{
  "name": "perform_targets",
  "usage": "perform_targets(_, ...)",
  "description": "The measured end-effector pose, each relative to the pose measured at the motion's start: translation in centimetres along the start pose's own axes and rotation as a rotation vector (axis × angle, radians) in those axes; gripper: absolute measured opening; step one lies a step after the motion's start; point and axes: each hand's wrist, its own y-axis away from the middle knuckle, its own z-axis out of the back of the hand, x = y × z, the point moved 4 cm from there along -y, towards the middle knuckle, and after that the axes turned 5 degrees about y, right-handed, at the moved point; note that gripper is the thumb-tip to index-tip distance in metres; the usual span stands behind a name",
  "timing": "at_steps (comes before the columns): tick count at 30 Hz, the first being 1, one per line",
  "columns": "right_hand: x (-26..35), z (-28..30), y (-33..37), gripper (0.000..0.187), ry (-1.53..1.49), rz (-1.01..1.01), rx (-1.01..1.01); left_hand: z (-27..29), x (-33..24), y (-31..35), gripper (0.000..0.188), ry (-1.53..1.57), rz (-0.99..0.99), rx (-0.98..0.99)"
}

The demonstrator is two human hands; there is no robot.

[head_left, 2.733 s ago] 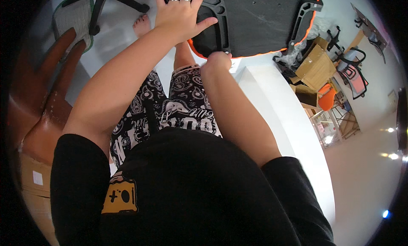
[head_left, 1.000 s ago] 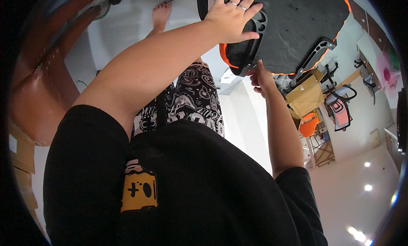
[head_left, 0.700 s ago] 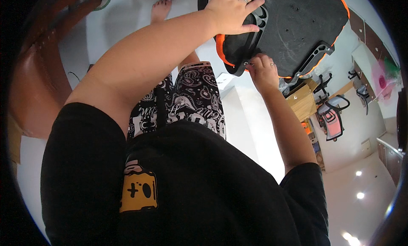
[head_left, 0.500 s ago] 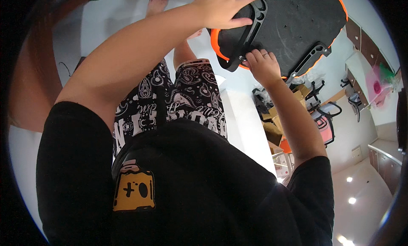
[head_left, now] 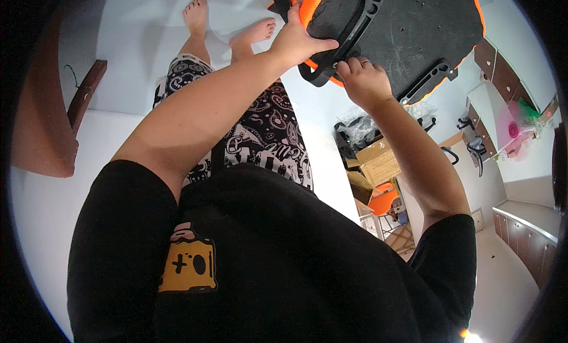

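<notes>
A chair seat [head_left: 408,35], with a flat black underside and an orange rim, is tipped up in front of me at the upper right. A black armrest [head_left: 319,75] with a slotted bracket is set against its near left edge. My left hand [head_left: 296,44] grips the seat's edge beside the armrest, thumb stretched across toward the bracket. At the bracket's lower end, my right hand [head_left: 364,79] has its fingers pinched together near a small shiny bolt head; what lies between the fingertips is hidden. A second black bracket [head_left: 427,81] lies along the seat's right edge.
Cardboard boxes [head_left: 378,161] and plastic-wrapped parts [head_left: 358,130] stand on the right, by an orange stool [head_left: 384,199]. Brown-fronted cabinets [head_left: 523,239] line the far right. A brown wooden piece of furniture [head_left: 44,124] is at left. My bare feet [head_left: 195,17] are on the pale floor.
My left hand has moved down and left from the top of the bracket to the seat's orange edge. My right hand stays at the bracket's end. The view has shifted, showing both feet.
</notes>
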Motion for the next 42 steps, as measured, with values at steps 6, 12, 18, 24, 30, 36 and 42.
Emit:
perform_targets(6, -1.2, -1.4, 0.9, 0.011, -0.03, -0.104, 0.1, -2.6, 1.1, -1.3, 0.115, -0.043, 0.029, -0.017)
perform_targets(12, -0.9, -2.6, 2.0, 0.016, -0.111, -0.246, -0.024, -2.6, 0.4, -1.1, 0.112, -0.065, 0.035, 0.06)
perform_targets(18, -0.9, -1.4, 1.4, 0.02, -0.131, -0.295, 0.086, -2.2, 0.4, -1.4, 0.112, -0.04, 0.021, 0.046)
perform_targets(24, 0.0, -1.4, 1.1, 0.024, -0.241, -0.473, 0.129, -1.7, -0.6, -1.0, 0.114, -0.081, 0.07, 0.045)
perform_targets(30, 1.1, -1.3, 0.7, 0.025, -0.31, -0.695, 0.151, -1.6, -0.4, -1.2, 0.115, -0.084, 0.059, 0.0)
perform_targets(36, 2.4, -2.6, 1.4, 0.026, -0.423, -0.908, -0.004, -1.5, -1.0, -1.0, 0.113, 0.068, 0.122, 0.08)
perform_targets(42, 2.1, -3.1, 1.9, 0.028, -0.385, -0.976, 0.046, -2.5, -1.1, -1.4, 0.092, 0.433, 0.353, 0.18)
